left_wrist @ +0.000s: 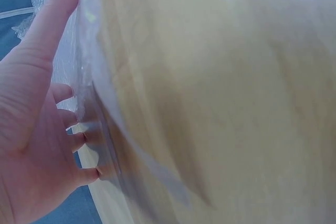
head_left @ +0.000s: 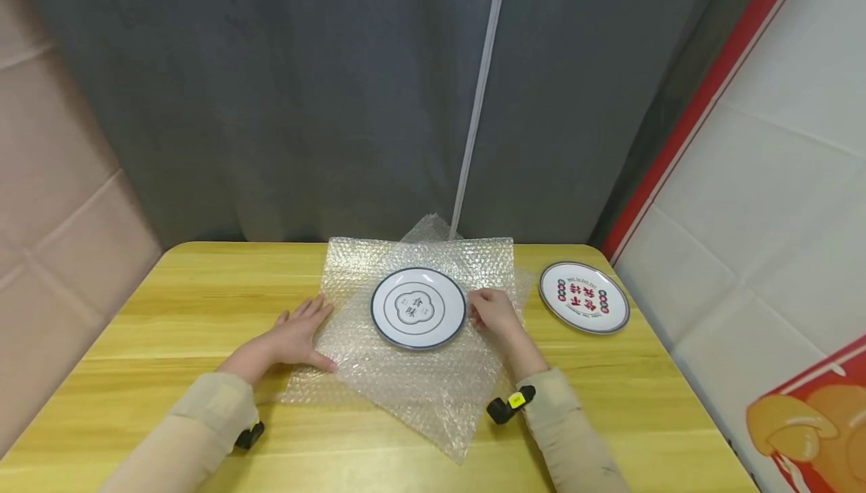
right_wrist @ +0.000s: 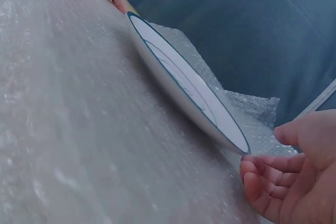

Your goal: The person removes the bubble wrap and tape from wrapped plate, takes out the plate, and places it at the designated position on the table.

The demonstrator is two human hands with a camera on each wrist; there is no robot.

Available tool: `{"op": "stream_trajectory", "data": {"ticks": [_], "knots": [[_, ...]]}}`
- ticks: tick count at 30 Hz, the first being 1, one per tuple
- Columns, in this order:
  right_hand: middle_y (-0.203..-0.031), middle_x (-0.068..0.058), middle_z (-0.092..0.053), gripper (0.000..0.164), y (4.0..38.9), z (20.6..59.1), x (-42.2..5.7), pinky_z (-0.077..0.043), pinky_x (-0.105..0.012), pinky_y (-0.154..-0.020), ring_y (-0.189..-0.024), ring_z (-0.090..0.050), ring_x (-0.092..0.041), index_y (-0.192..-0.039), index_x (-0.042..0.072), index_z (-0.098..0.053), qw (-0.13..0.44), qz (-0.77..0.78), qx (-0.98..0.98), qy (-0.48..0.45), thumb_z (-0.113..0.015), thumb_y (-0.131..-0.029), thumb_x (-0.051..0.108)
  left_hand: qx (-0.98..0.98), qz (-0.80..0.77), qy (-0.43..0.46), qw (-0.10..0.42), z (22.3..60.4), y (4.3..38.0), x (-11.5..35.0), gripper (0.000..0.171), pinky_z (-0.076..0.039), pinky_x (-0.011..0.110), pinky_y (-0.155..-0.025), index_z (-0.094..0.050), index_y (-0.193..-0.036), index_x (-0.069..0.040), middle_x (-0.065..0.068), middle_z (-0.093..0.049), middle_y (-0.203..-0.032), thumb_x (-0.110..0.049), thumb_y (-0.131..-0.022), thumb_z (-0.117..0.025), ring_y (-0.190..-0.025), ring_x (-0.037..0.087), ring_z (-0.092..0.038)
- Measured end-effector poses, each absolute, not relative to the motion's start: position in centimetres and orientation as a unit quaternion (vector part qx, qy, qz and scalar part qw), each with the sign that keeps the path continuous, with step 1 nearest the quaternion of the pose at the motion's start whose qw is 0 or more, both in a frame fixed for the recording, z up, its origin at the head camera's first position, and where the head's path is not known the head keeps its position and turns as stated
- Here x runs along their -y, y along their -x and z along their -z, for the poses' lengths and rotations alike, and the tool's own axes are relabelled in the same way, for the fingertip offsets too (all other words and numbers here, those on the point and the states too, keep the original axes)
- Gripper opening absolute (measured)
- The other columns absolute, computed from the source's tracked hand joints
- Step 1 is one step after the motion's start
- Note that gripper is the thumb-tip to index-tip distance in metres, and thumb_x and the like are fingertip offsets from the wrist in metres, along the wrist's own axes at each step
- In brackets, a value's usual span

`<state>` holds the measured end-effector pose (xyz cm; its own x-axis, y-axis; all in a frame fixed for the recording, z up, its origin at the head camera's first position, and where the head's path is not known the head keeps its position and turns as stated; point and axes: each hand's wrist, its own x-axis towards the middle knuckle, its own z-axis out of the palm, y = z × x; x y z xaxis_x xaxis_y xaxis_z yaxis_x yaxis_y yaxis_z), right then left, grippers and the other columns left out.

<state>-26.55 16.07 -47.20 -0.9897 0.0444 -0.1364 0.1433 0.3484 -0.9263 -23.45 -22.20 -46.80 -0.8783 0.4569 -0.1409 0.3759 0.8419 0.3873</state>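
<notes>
A white plate [head_left: 418, 308] with a dark blue rim and a printed emblem lies face up on overlapping sheets of clear bubble wrap [head_left: 419, 388] at the table's middle. My left hand [head_left: 300, 337] rests with spread fingers on the left edge of the wrap, thumb pointing toward the plate. To the right of the plate is my right hand [head_left: 495, 313], its fingers loosely bent. In the right wrist view, fingertips [right_wrist: 252, 167] come right at the near rim of the plate [right_wrist: 184, 85], while the thumb stands apart from it.
A second white plate [head_left: 584, 297] with red characters lies on the wooden table [head_left: 203, 290] at the right. A grey curtain [head_left: 304, 102] hangs behind the table's far edge. Pale walls flank both sides, and a black device is strapped at each wrist.
</notes>
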Motion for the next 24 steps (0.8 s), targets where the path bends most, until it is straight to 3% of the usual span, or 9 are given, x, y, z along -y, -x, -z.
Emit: {"op": "stream_trajectory", "data": {"ticks": [5,14,24], "knots": [[-0.068,-0.007,-0.057,0.026,26.5,47.6,-15.7,-0.043,-0.021,-0.043,-0.049,-0.052,-0.013,-0.103,-0.004,-0.065,0.074,0.565,-0.819,-0.071,-0.052,-0.097,0.018,-0.952,-0.178,-0.217,0.121,46.8,23.4,22.2,0.124,-0.005,0.074,-0.1,-0.023,-0.148,0.005,0.031,-0.006,-0.153,-0.065,-0.062,-0.077,-0.138,0.051,-0.006],[-0.074,-0.014,-0.063,0.039,26.1,47.6,-15.4,-0.044,-0.022,-0.04,-0.048,-0.056,-0.016,-0.13,-0.003,-0.051,0.132,0.566,-0.811,-0.061,-0.055,-0.095,0.014,-0.952,-0.177,-0.217,0.12,47.0,23.6,22.3,0.124,-0.005,0.074,-0.1,-0.023,-0.148,0.005,0.031,-0.005,-0.153,-0.066,-0.062,-0.077,-0.138,0.051,-0.006],[-0.067,-0.013,-0.062,0.045,25.7,48.5,-15.1,-0.039,-0.02,-0.035,-0.043,-0.053,-0.013,-0.135,-0.003,-0.045,0.122,0.606,-0.784,-0.058,-0.052,-0.091,0.004,-0.952,-0.179,-0.216,0.119,47.1,23.6,22.4,0.125,-0.005,0.074,-0.1,-0.022,-0.148,0.005,0.031,-0.005,-0.153,-0.066,-0.062,-0.077,-0.138,0.05,-0.006]]}}
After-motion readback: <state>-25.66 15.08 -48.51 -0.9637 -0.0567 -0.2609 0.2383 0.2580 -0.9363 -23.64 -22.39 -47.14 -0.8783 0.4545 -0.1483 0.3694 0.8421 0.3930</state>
